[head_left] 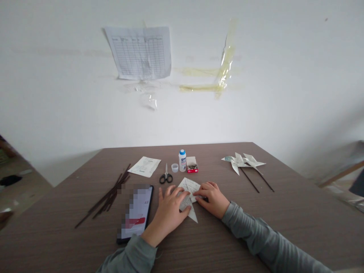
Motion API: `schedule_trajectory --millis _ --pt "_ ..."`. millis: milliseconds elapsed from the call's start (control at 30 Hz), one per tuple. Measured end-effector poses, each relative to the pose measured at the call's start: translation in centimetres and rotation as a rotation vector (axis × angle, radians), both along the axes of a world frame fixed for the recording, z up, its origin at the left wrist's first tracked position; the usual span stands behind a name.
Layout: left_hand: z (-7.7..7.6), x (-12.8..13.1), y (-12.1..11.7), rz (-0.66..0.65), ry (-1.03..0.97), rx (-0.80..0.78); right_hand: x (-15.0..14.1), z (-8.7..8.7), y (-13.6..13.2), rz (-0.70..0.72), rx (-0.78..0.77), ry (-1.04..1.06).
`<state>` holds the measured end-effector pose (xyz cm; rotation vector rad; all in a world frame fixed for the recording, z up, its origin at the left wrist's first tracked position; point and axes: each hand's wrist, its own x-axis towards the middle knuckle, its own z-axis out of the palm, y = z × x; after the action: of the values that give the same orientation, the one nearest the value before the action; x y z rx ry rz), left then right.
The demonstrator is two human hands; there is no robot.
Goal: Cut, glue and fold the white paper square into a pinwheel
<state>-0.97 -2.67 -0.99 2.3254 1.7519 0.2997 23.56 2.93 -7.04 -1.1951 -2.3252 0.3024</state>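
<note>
A cut piece of paper (193, 213) with writing on it lies on the table between my hands, one pointed flap towards me. My left hand (170, 210) rests over its left side, fingers spread, thumb and fingertips touching the sheet. From the right, my right hand (212, 198) has curled fingers pressed on the paper's right part; the tips are partly hidden. Just beyond the sheet are black-handled scissors (166, 176), a small clear cup (174, 167), a white bottle with a blue cap (182, 161) and an open red box of small metal pieces (192, 167).
A phone (138, 212) lies left of my left hand. Further left is a bundle of thin brown sticks (109, 195), with folded papers (145, 166) behind. Two paper pinwheels (241, 163) on sticks lie at the right. The brown table (284, 223) meets a white wall.
</note>
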Motion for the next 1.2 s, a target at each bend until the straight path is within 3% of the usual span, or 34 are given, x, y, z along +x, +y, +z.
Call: schedule_trajectory --millis 233,567,1000,1200 --pt "0.0 -0.2 -0.1 0.003 0.024 -0.008 -0.1 0.1 -0.1 -0.014 -0.029 0.01" --pt "0.2 -0.3 0.1 0.001 0.027 -0.031 0.1 -1.1 0.5 0.028 0.045 0.003" --pt "0.3 -0.1 0.0 0.019 0.058 -0.05 -0.5 0.8 -0.4 -0.048 -0.046 -0.116" --pt "0.2 -0.2 0.0 0.026 0.02 -0.043 0.0 0.4 0.1 -0.047 -0.063 -0.045"
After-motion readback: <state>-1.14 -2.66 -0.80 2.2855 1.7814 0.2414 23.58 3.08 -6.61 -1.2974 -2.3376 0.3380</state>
